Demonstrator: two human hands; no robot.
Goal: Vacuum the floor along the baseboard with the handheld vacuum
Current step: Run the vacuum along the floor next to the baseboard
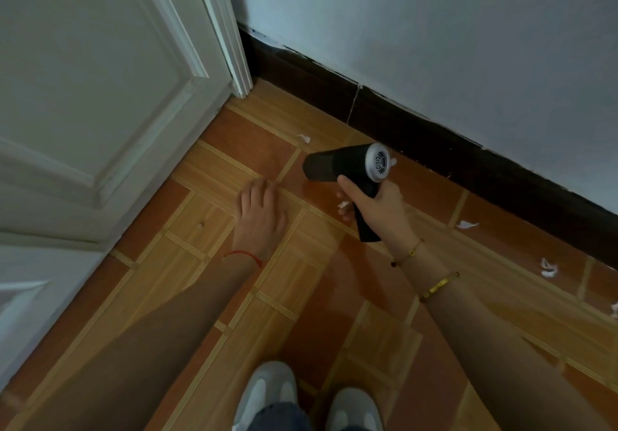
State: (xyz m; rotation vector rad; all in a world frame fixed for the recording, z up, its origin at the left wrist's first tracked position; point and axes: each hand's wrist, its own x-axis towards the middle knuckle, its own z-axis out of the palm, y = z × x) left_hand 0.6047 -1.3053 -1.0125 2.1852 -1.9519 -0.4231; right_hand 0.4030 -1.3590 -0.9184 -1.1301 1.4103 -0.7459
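My right hand [374, 203] grips the handle of a black handheld vacuum [337, 165], which has a pale grey round vented end. Its dark nozzle points left, toward the door corner, just above the floor. A dark brown baseboard [434, 136] runs diagonally along the pale wall behind it. White paper scraps lie on the tiled floor: one near the nozzle [303, 138], one under my right hand [343, 204], others along the baseboard [466, 224] [548, 268]. My left hand [262, 216] hovers over the floor with relaxed fingers, holding nothing.
A white panelled door [93, 96] and its frame [230, 46] fill the left side and meet the baseboard at the corner. The floor [234, 297] has orange and wood-pattern tiles. My two pale shoes [307, 400] stand at the bottom.
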